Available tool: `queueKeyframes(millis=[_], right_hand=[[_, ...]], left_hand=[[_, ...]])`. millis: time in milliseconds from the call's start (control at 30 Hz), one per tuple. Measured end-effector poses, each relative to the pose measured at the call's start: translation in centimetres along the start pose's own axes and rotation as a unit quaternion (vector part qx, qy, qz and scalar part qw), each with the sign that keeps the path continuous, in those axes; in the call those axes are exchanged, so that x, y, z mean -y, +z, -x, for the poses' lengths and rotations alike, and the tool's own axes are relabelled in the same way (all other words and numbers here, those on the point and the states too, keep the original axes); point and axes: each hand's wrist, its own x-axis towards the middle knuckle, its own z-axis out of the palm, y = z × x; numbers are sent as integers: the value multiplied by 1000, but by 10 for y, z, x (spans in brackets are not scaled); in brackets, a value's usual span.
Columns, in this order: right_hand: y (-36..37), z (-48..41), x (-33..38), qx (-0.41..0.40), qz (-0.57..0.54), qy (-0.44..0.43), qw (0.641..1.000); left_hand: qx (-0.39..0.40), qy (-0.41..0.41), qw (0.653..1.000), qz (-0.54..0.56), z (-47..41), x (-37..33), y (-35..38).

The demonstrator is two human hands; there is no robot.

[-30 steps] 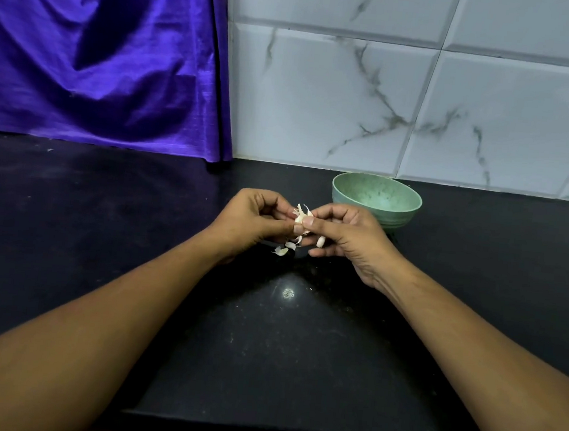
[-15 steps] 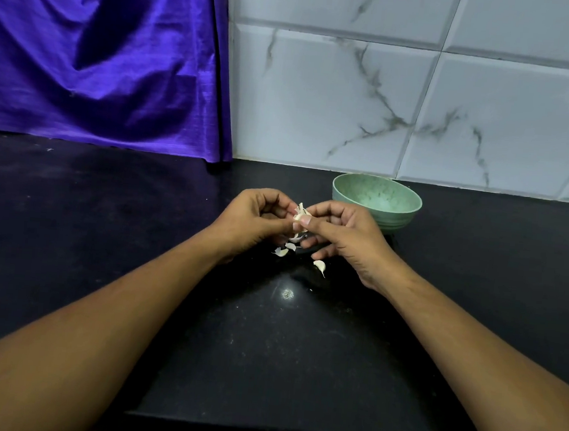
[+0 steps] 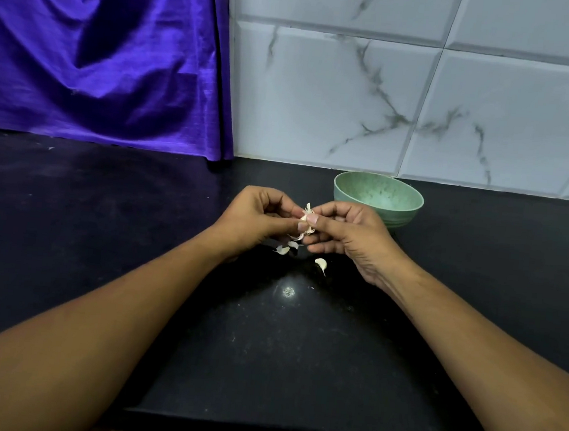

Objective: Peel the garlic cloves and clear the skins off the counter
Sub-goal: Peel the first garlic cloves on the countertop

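Nearest you on the black counter (image 3: pixel 264 351), a pale garlic piece (image 3: pixel 321 263) lies loose, clove or skin I can't tell, with skin scraps (image 3: pixel 282 249) just left of it. Above them your left hand (image 3: pixel 258 218) and right hand (image 3: pixel 346 234) both pinch one garlic clove (image 3: pixel 305 217), papery skin flaring up: you're mid-peel. Next, I'd say, strip that skin free with a fingertip pull. The green bowl (image 3: pixel 377 196) sits just beyond your right hand.
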Motion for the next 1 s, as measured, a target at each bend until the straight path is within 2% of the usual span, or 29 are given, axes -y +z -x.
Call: queueKeyframes(millis=[300,800,1000], right_hand=[[2,1,5,2,-22,8,1000],[3,1,0,-2,10,-10,1000],[0,-2,-4,-3,4,-4,1000]], left_hand=[[5,6,999,37,-2,2,2],[35,-4,999,-2,-2,3,2],[25,-10,1000,1,-3,2,1]])
